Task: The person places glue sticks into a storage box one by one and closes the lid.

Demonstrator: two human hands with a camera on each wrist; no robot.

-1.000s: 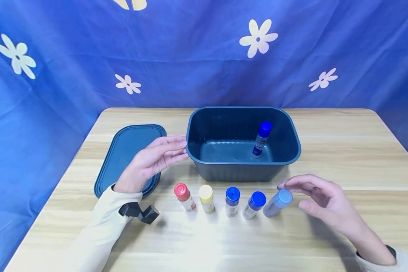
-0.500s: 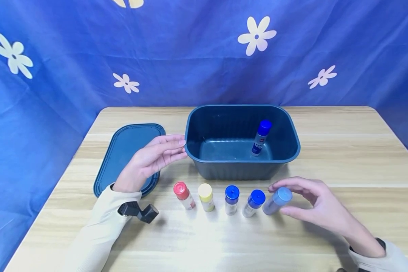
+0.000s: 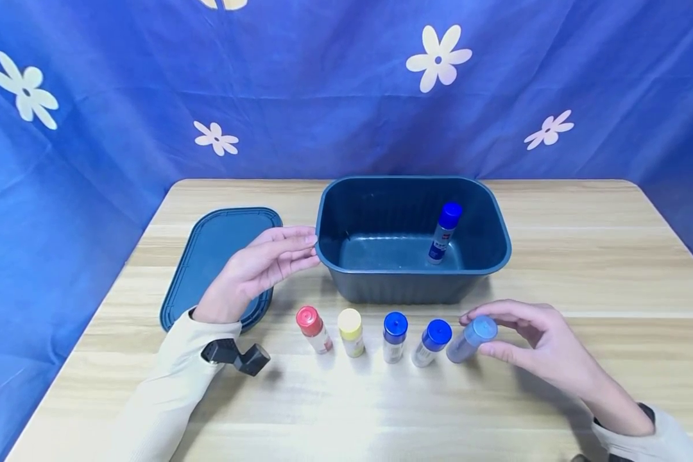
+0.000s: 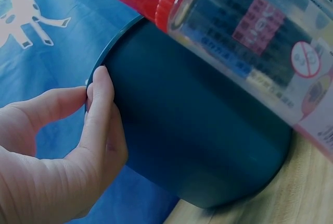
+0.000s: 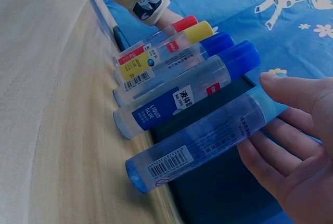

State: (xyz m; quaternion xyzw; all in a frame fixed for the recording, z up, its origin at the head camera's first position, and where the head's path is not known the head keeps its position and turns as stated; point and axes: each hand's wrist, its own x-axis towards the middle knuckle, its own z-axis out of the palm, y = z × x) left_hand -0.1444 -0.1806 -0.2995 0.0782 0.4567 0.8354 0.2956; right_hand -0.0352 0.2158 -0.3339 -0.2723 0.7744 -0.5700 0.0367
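Observation:
My left hand (image 3: 254, 273) pinches the left rim of a dark teal bin (image 3: 404, 289); the left wrist view shows thumb and fingertips at the rim (image 4: 99, 57). A blue-capped glue bottle (image 3: 443, 234) leans inside the bin. In front, a red-capped (image 3: 314, 330), a yellow-capped (image 3: 351, 333) and two blue-capped bottles (image 3: 394, 337) (image 3: 431, 343) stand in a row. At its right end, my right hand (image 3: 545, 346) has thumb and fingers around the light-blue-capped bottle (image 3: 471, 339), whose base is on the table. In the right wrist view the thumb touches its cap (image 5: 270, 101).
A dark teal lid (image 3: 213, 247) lies flat on the wooden table (image 3: 600, 256), left of the bin and partly behind my left hand. A blue curtain (image 3: 335, 83) with white flowers hangs behind the table.
My right hand has moved left onto the light-blue-capped bottle, its thumb coming in against the cap. My left hand has stayed at the bin's rim.

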